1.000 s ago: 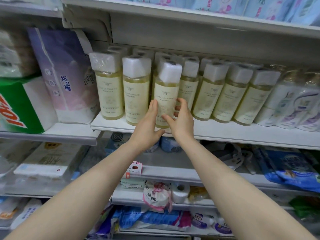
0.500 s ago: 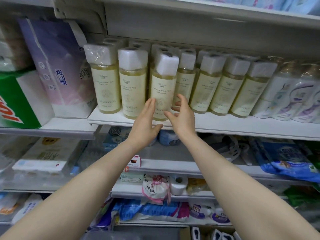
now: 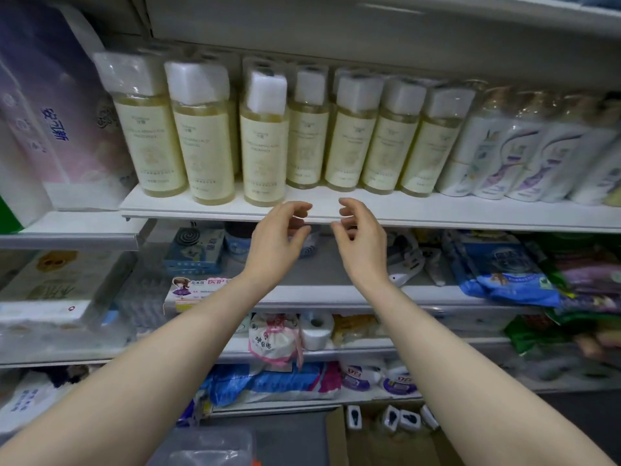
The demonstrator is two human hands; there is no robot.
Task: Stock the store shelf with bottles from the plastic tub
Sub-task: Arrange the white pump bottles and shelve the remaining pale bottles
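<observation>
- Head view: a row of amber bottles (image 3: pixel 263 142) with white caps stands upright on the white shelf (image 3: pixel 437 213), the third from the left set slightly forward.
- The left hand (image 3: pixel 275 240) and right hand (image 3: pixel 361 243) hover near each other, just below the shelf's front edge. Both are empty, with fingers loosely curled, clear of the bottles.
- Part of a clear plastic tub (image 3: pixel 208 445) shows at the bottom edge.

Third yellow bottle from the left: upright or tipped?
Upright: the bottle stands flat on the shelf, cap up; left hand and right hand clear of it.
</observation>
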